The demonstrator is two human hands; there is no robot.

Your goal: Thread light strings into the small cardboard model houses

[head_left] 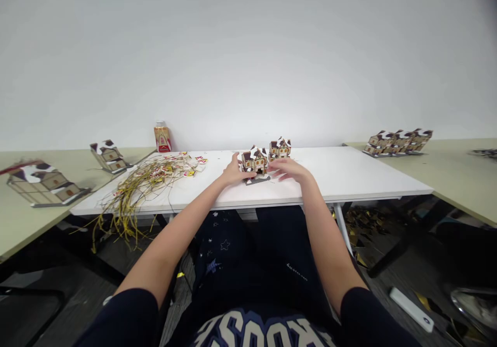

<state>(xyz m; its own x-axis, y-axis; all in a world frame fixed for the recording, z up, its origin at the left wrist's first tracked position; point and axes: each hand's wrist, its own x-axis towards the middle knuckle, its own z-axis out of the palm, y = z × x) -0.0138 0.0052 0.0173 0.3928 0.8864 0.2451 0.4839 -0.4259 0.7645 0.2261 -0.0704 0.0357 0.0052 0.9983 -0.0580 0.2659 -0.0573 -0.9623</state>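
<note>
On the white table [326, 173] stands a small model house [254, 160] with a brown and white roof and a grey base. My left hand [234, 172] is at its left side, thumb across the lower front and the other fingers up beside the wall. To its right is my right hand [288, 170], fingers spread and bent, near the house's right wall; it holds nothing that I can see. A second similar house [280, 149] stands just behind, partly hidden by my right hand.
A tangled bundle of yellow ties with red and white tags [143, 176] hangs over the table's front left edge. Behind it is a red and gold package [162, 138]. More houses stand on the left [48, 183] and right [399, 142] side tables.
</note>
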